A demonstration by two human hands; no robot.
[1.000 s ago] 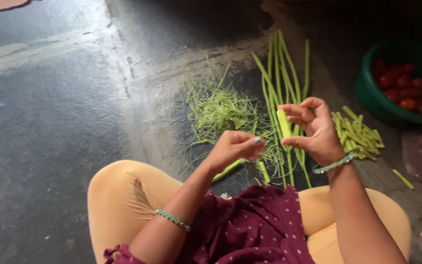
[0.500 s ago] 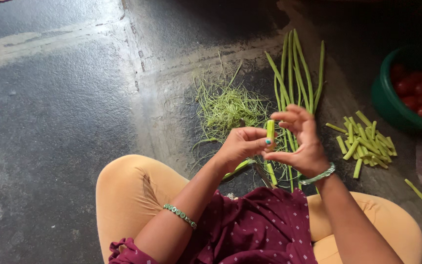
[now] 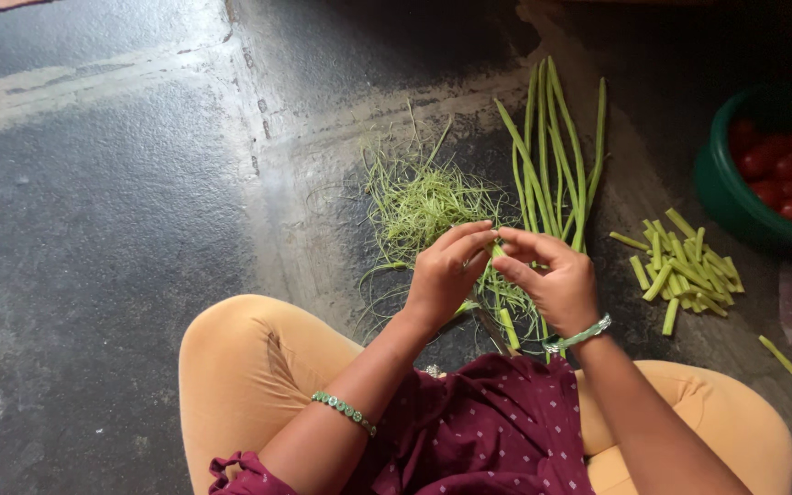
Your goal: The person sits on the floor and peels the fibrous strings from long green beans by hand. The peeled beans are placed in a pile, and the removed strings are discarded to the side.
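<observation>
Head view. Your left hand (image 3: 444, 275) and right hand (image 3: 552, 280) meet fingertip to fingertip at frame centre, above your lap. Both wrists are bent inward with the knuckles up. Between the fingertips sits a short green stalk piece (image 3: 498, 250); each grip is narrow, pinched on that piece from its own side, left from 9 o'clock, right from 3 o'clock. A green bangle (image 3: 579, 335) shows on the right wrist and a beaded one (image 3: 345, 410) on the left forearm.

Surface: dark stone floor (image 3: 93, 229), rough and mottled, with a pale streak at 10 o'clock. You sit cross-legged on it. At 12 o'clock of the hands lies a bundle of long green stalks (image 3: 552, 156), with a tangle of peeled strings (image 3: 419, 202) just beside it at 11 o'clock. At 3 o'clock lies a heap of cut pieces (image 3: 685, 270). At 2 o'clock stands a green bowl (image 3: 721, 192) of red tomatoes (image 3: 781, 179), well apart from the hands.

Against 0.5 s ago: the stalk piece then stood tall above the fingers; it now shows only as a stub between them. The hands have stayed together.
</observation>
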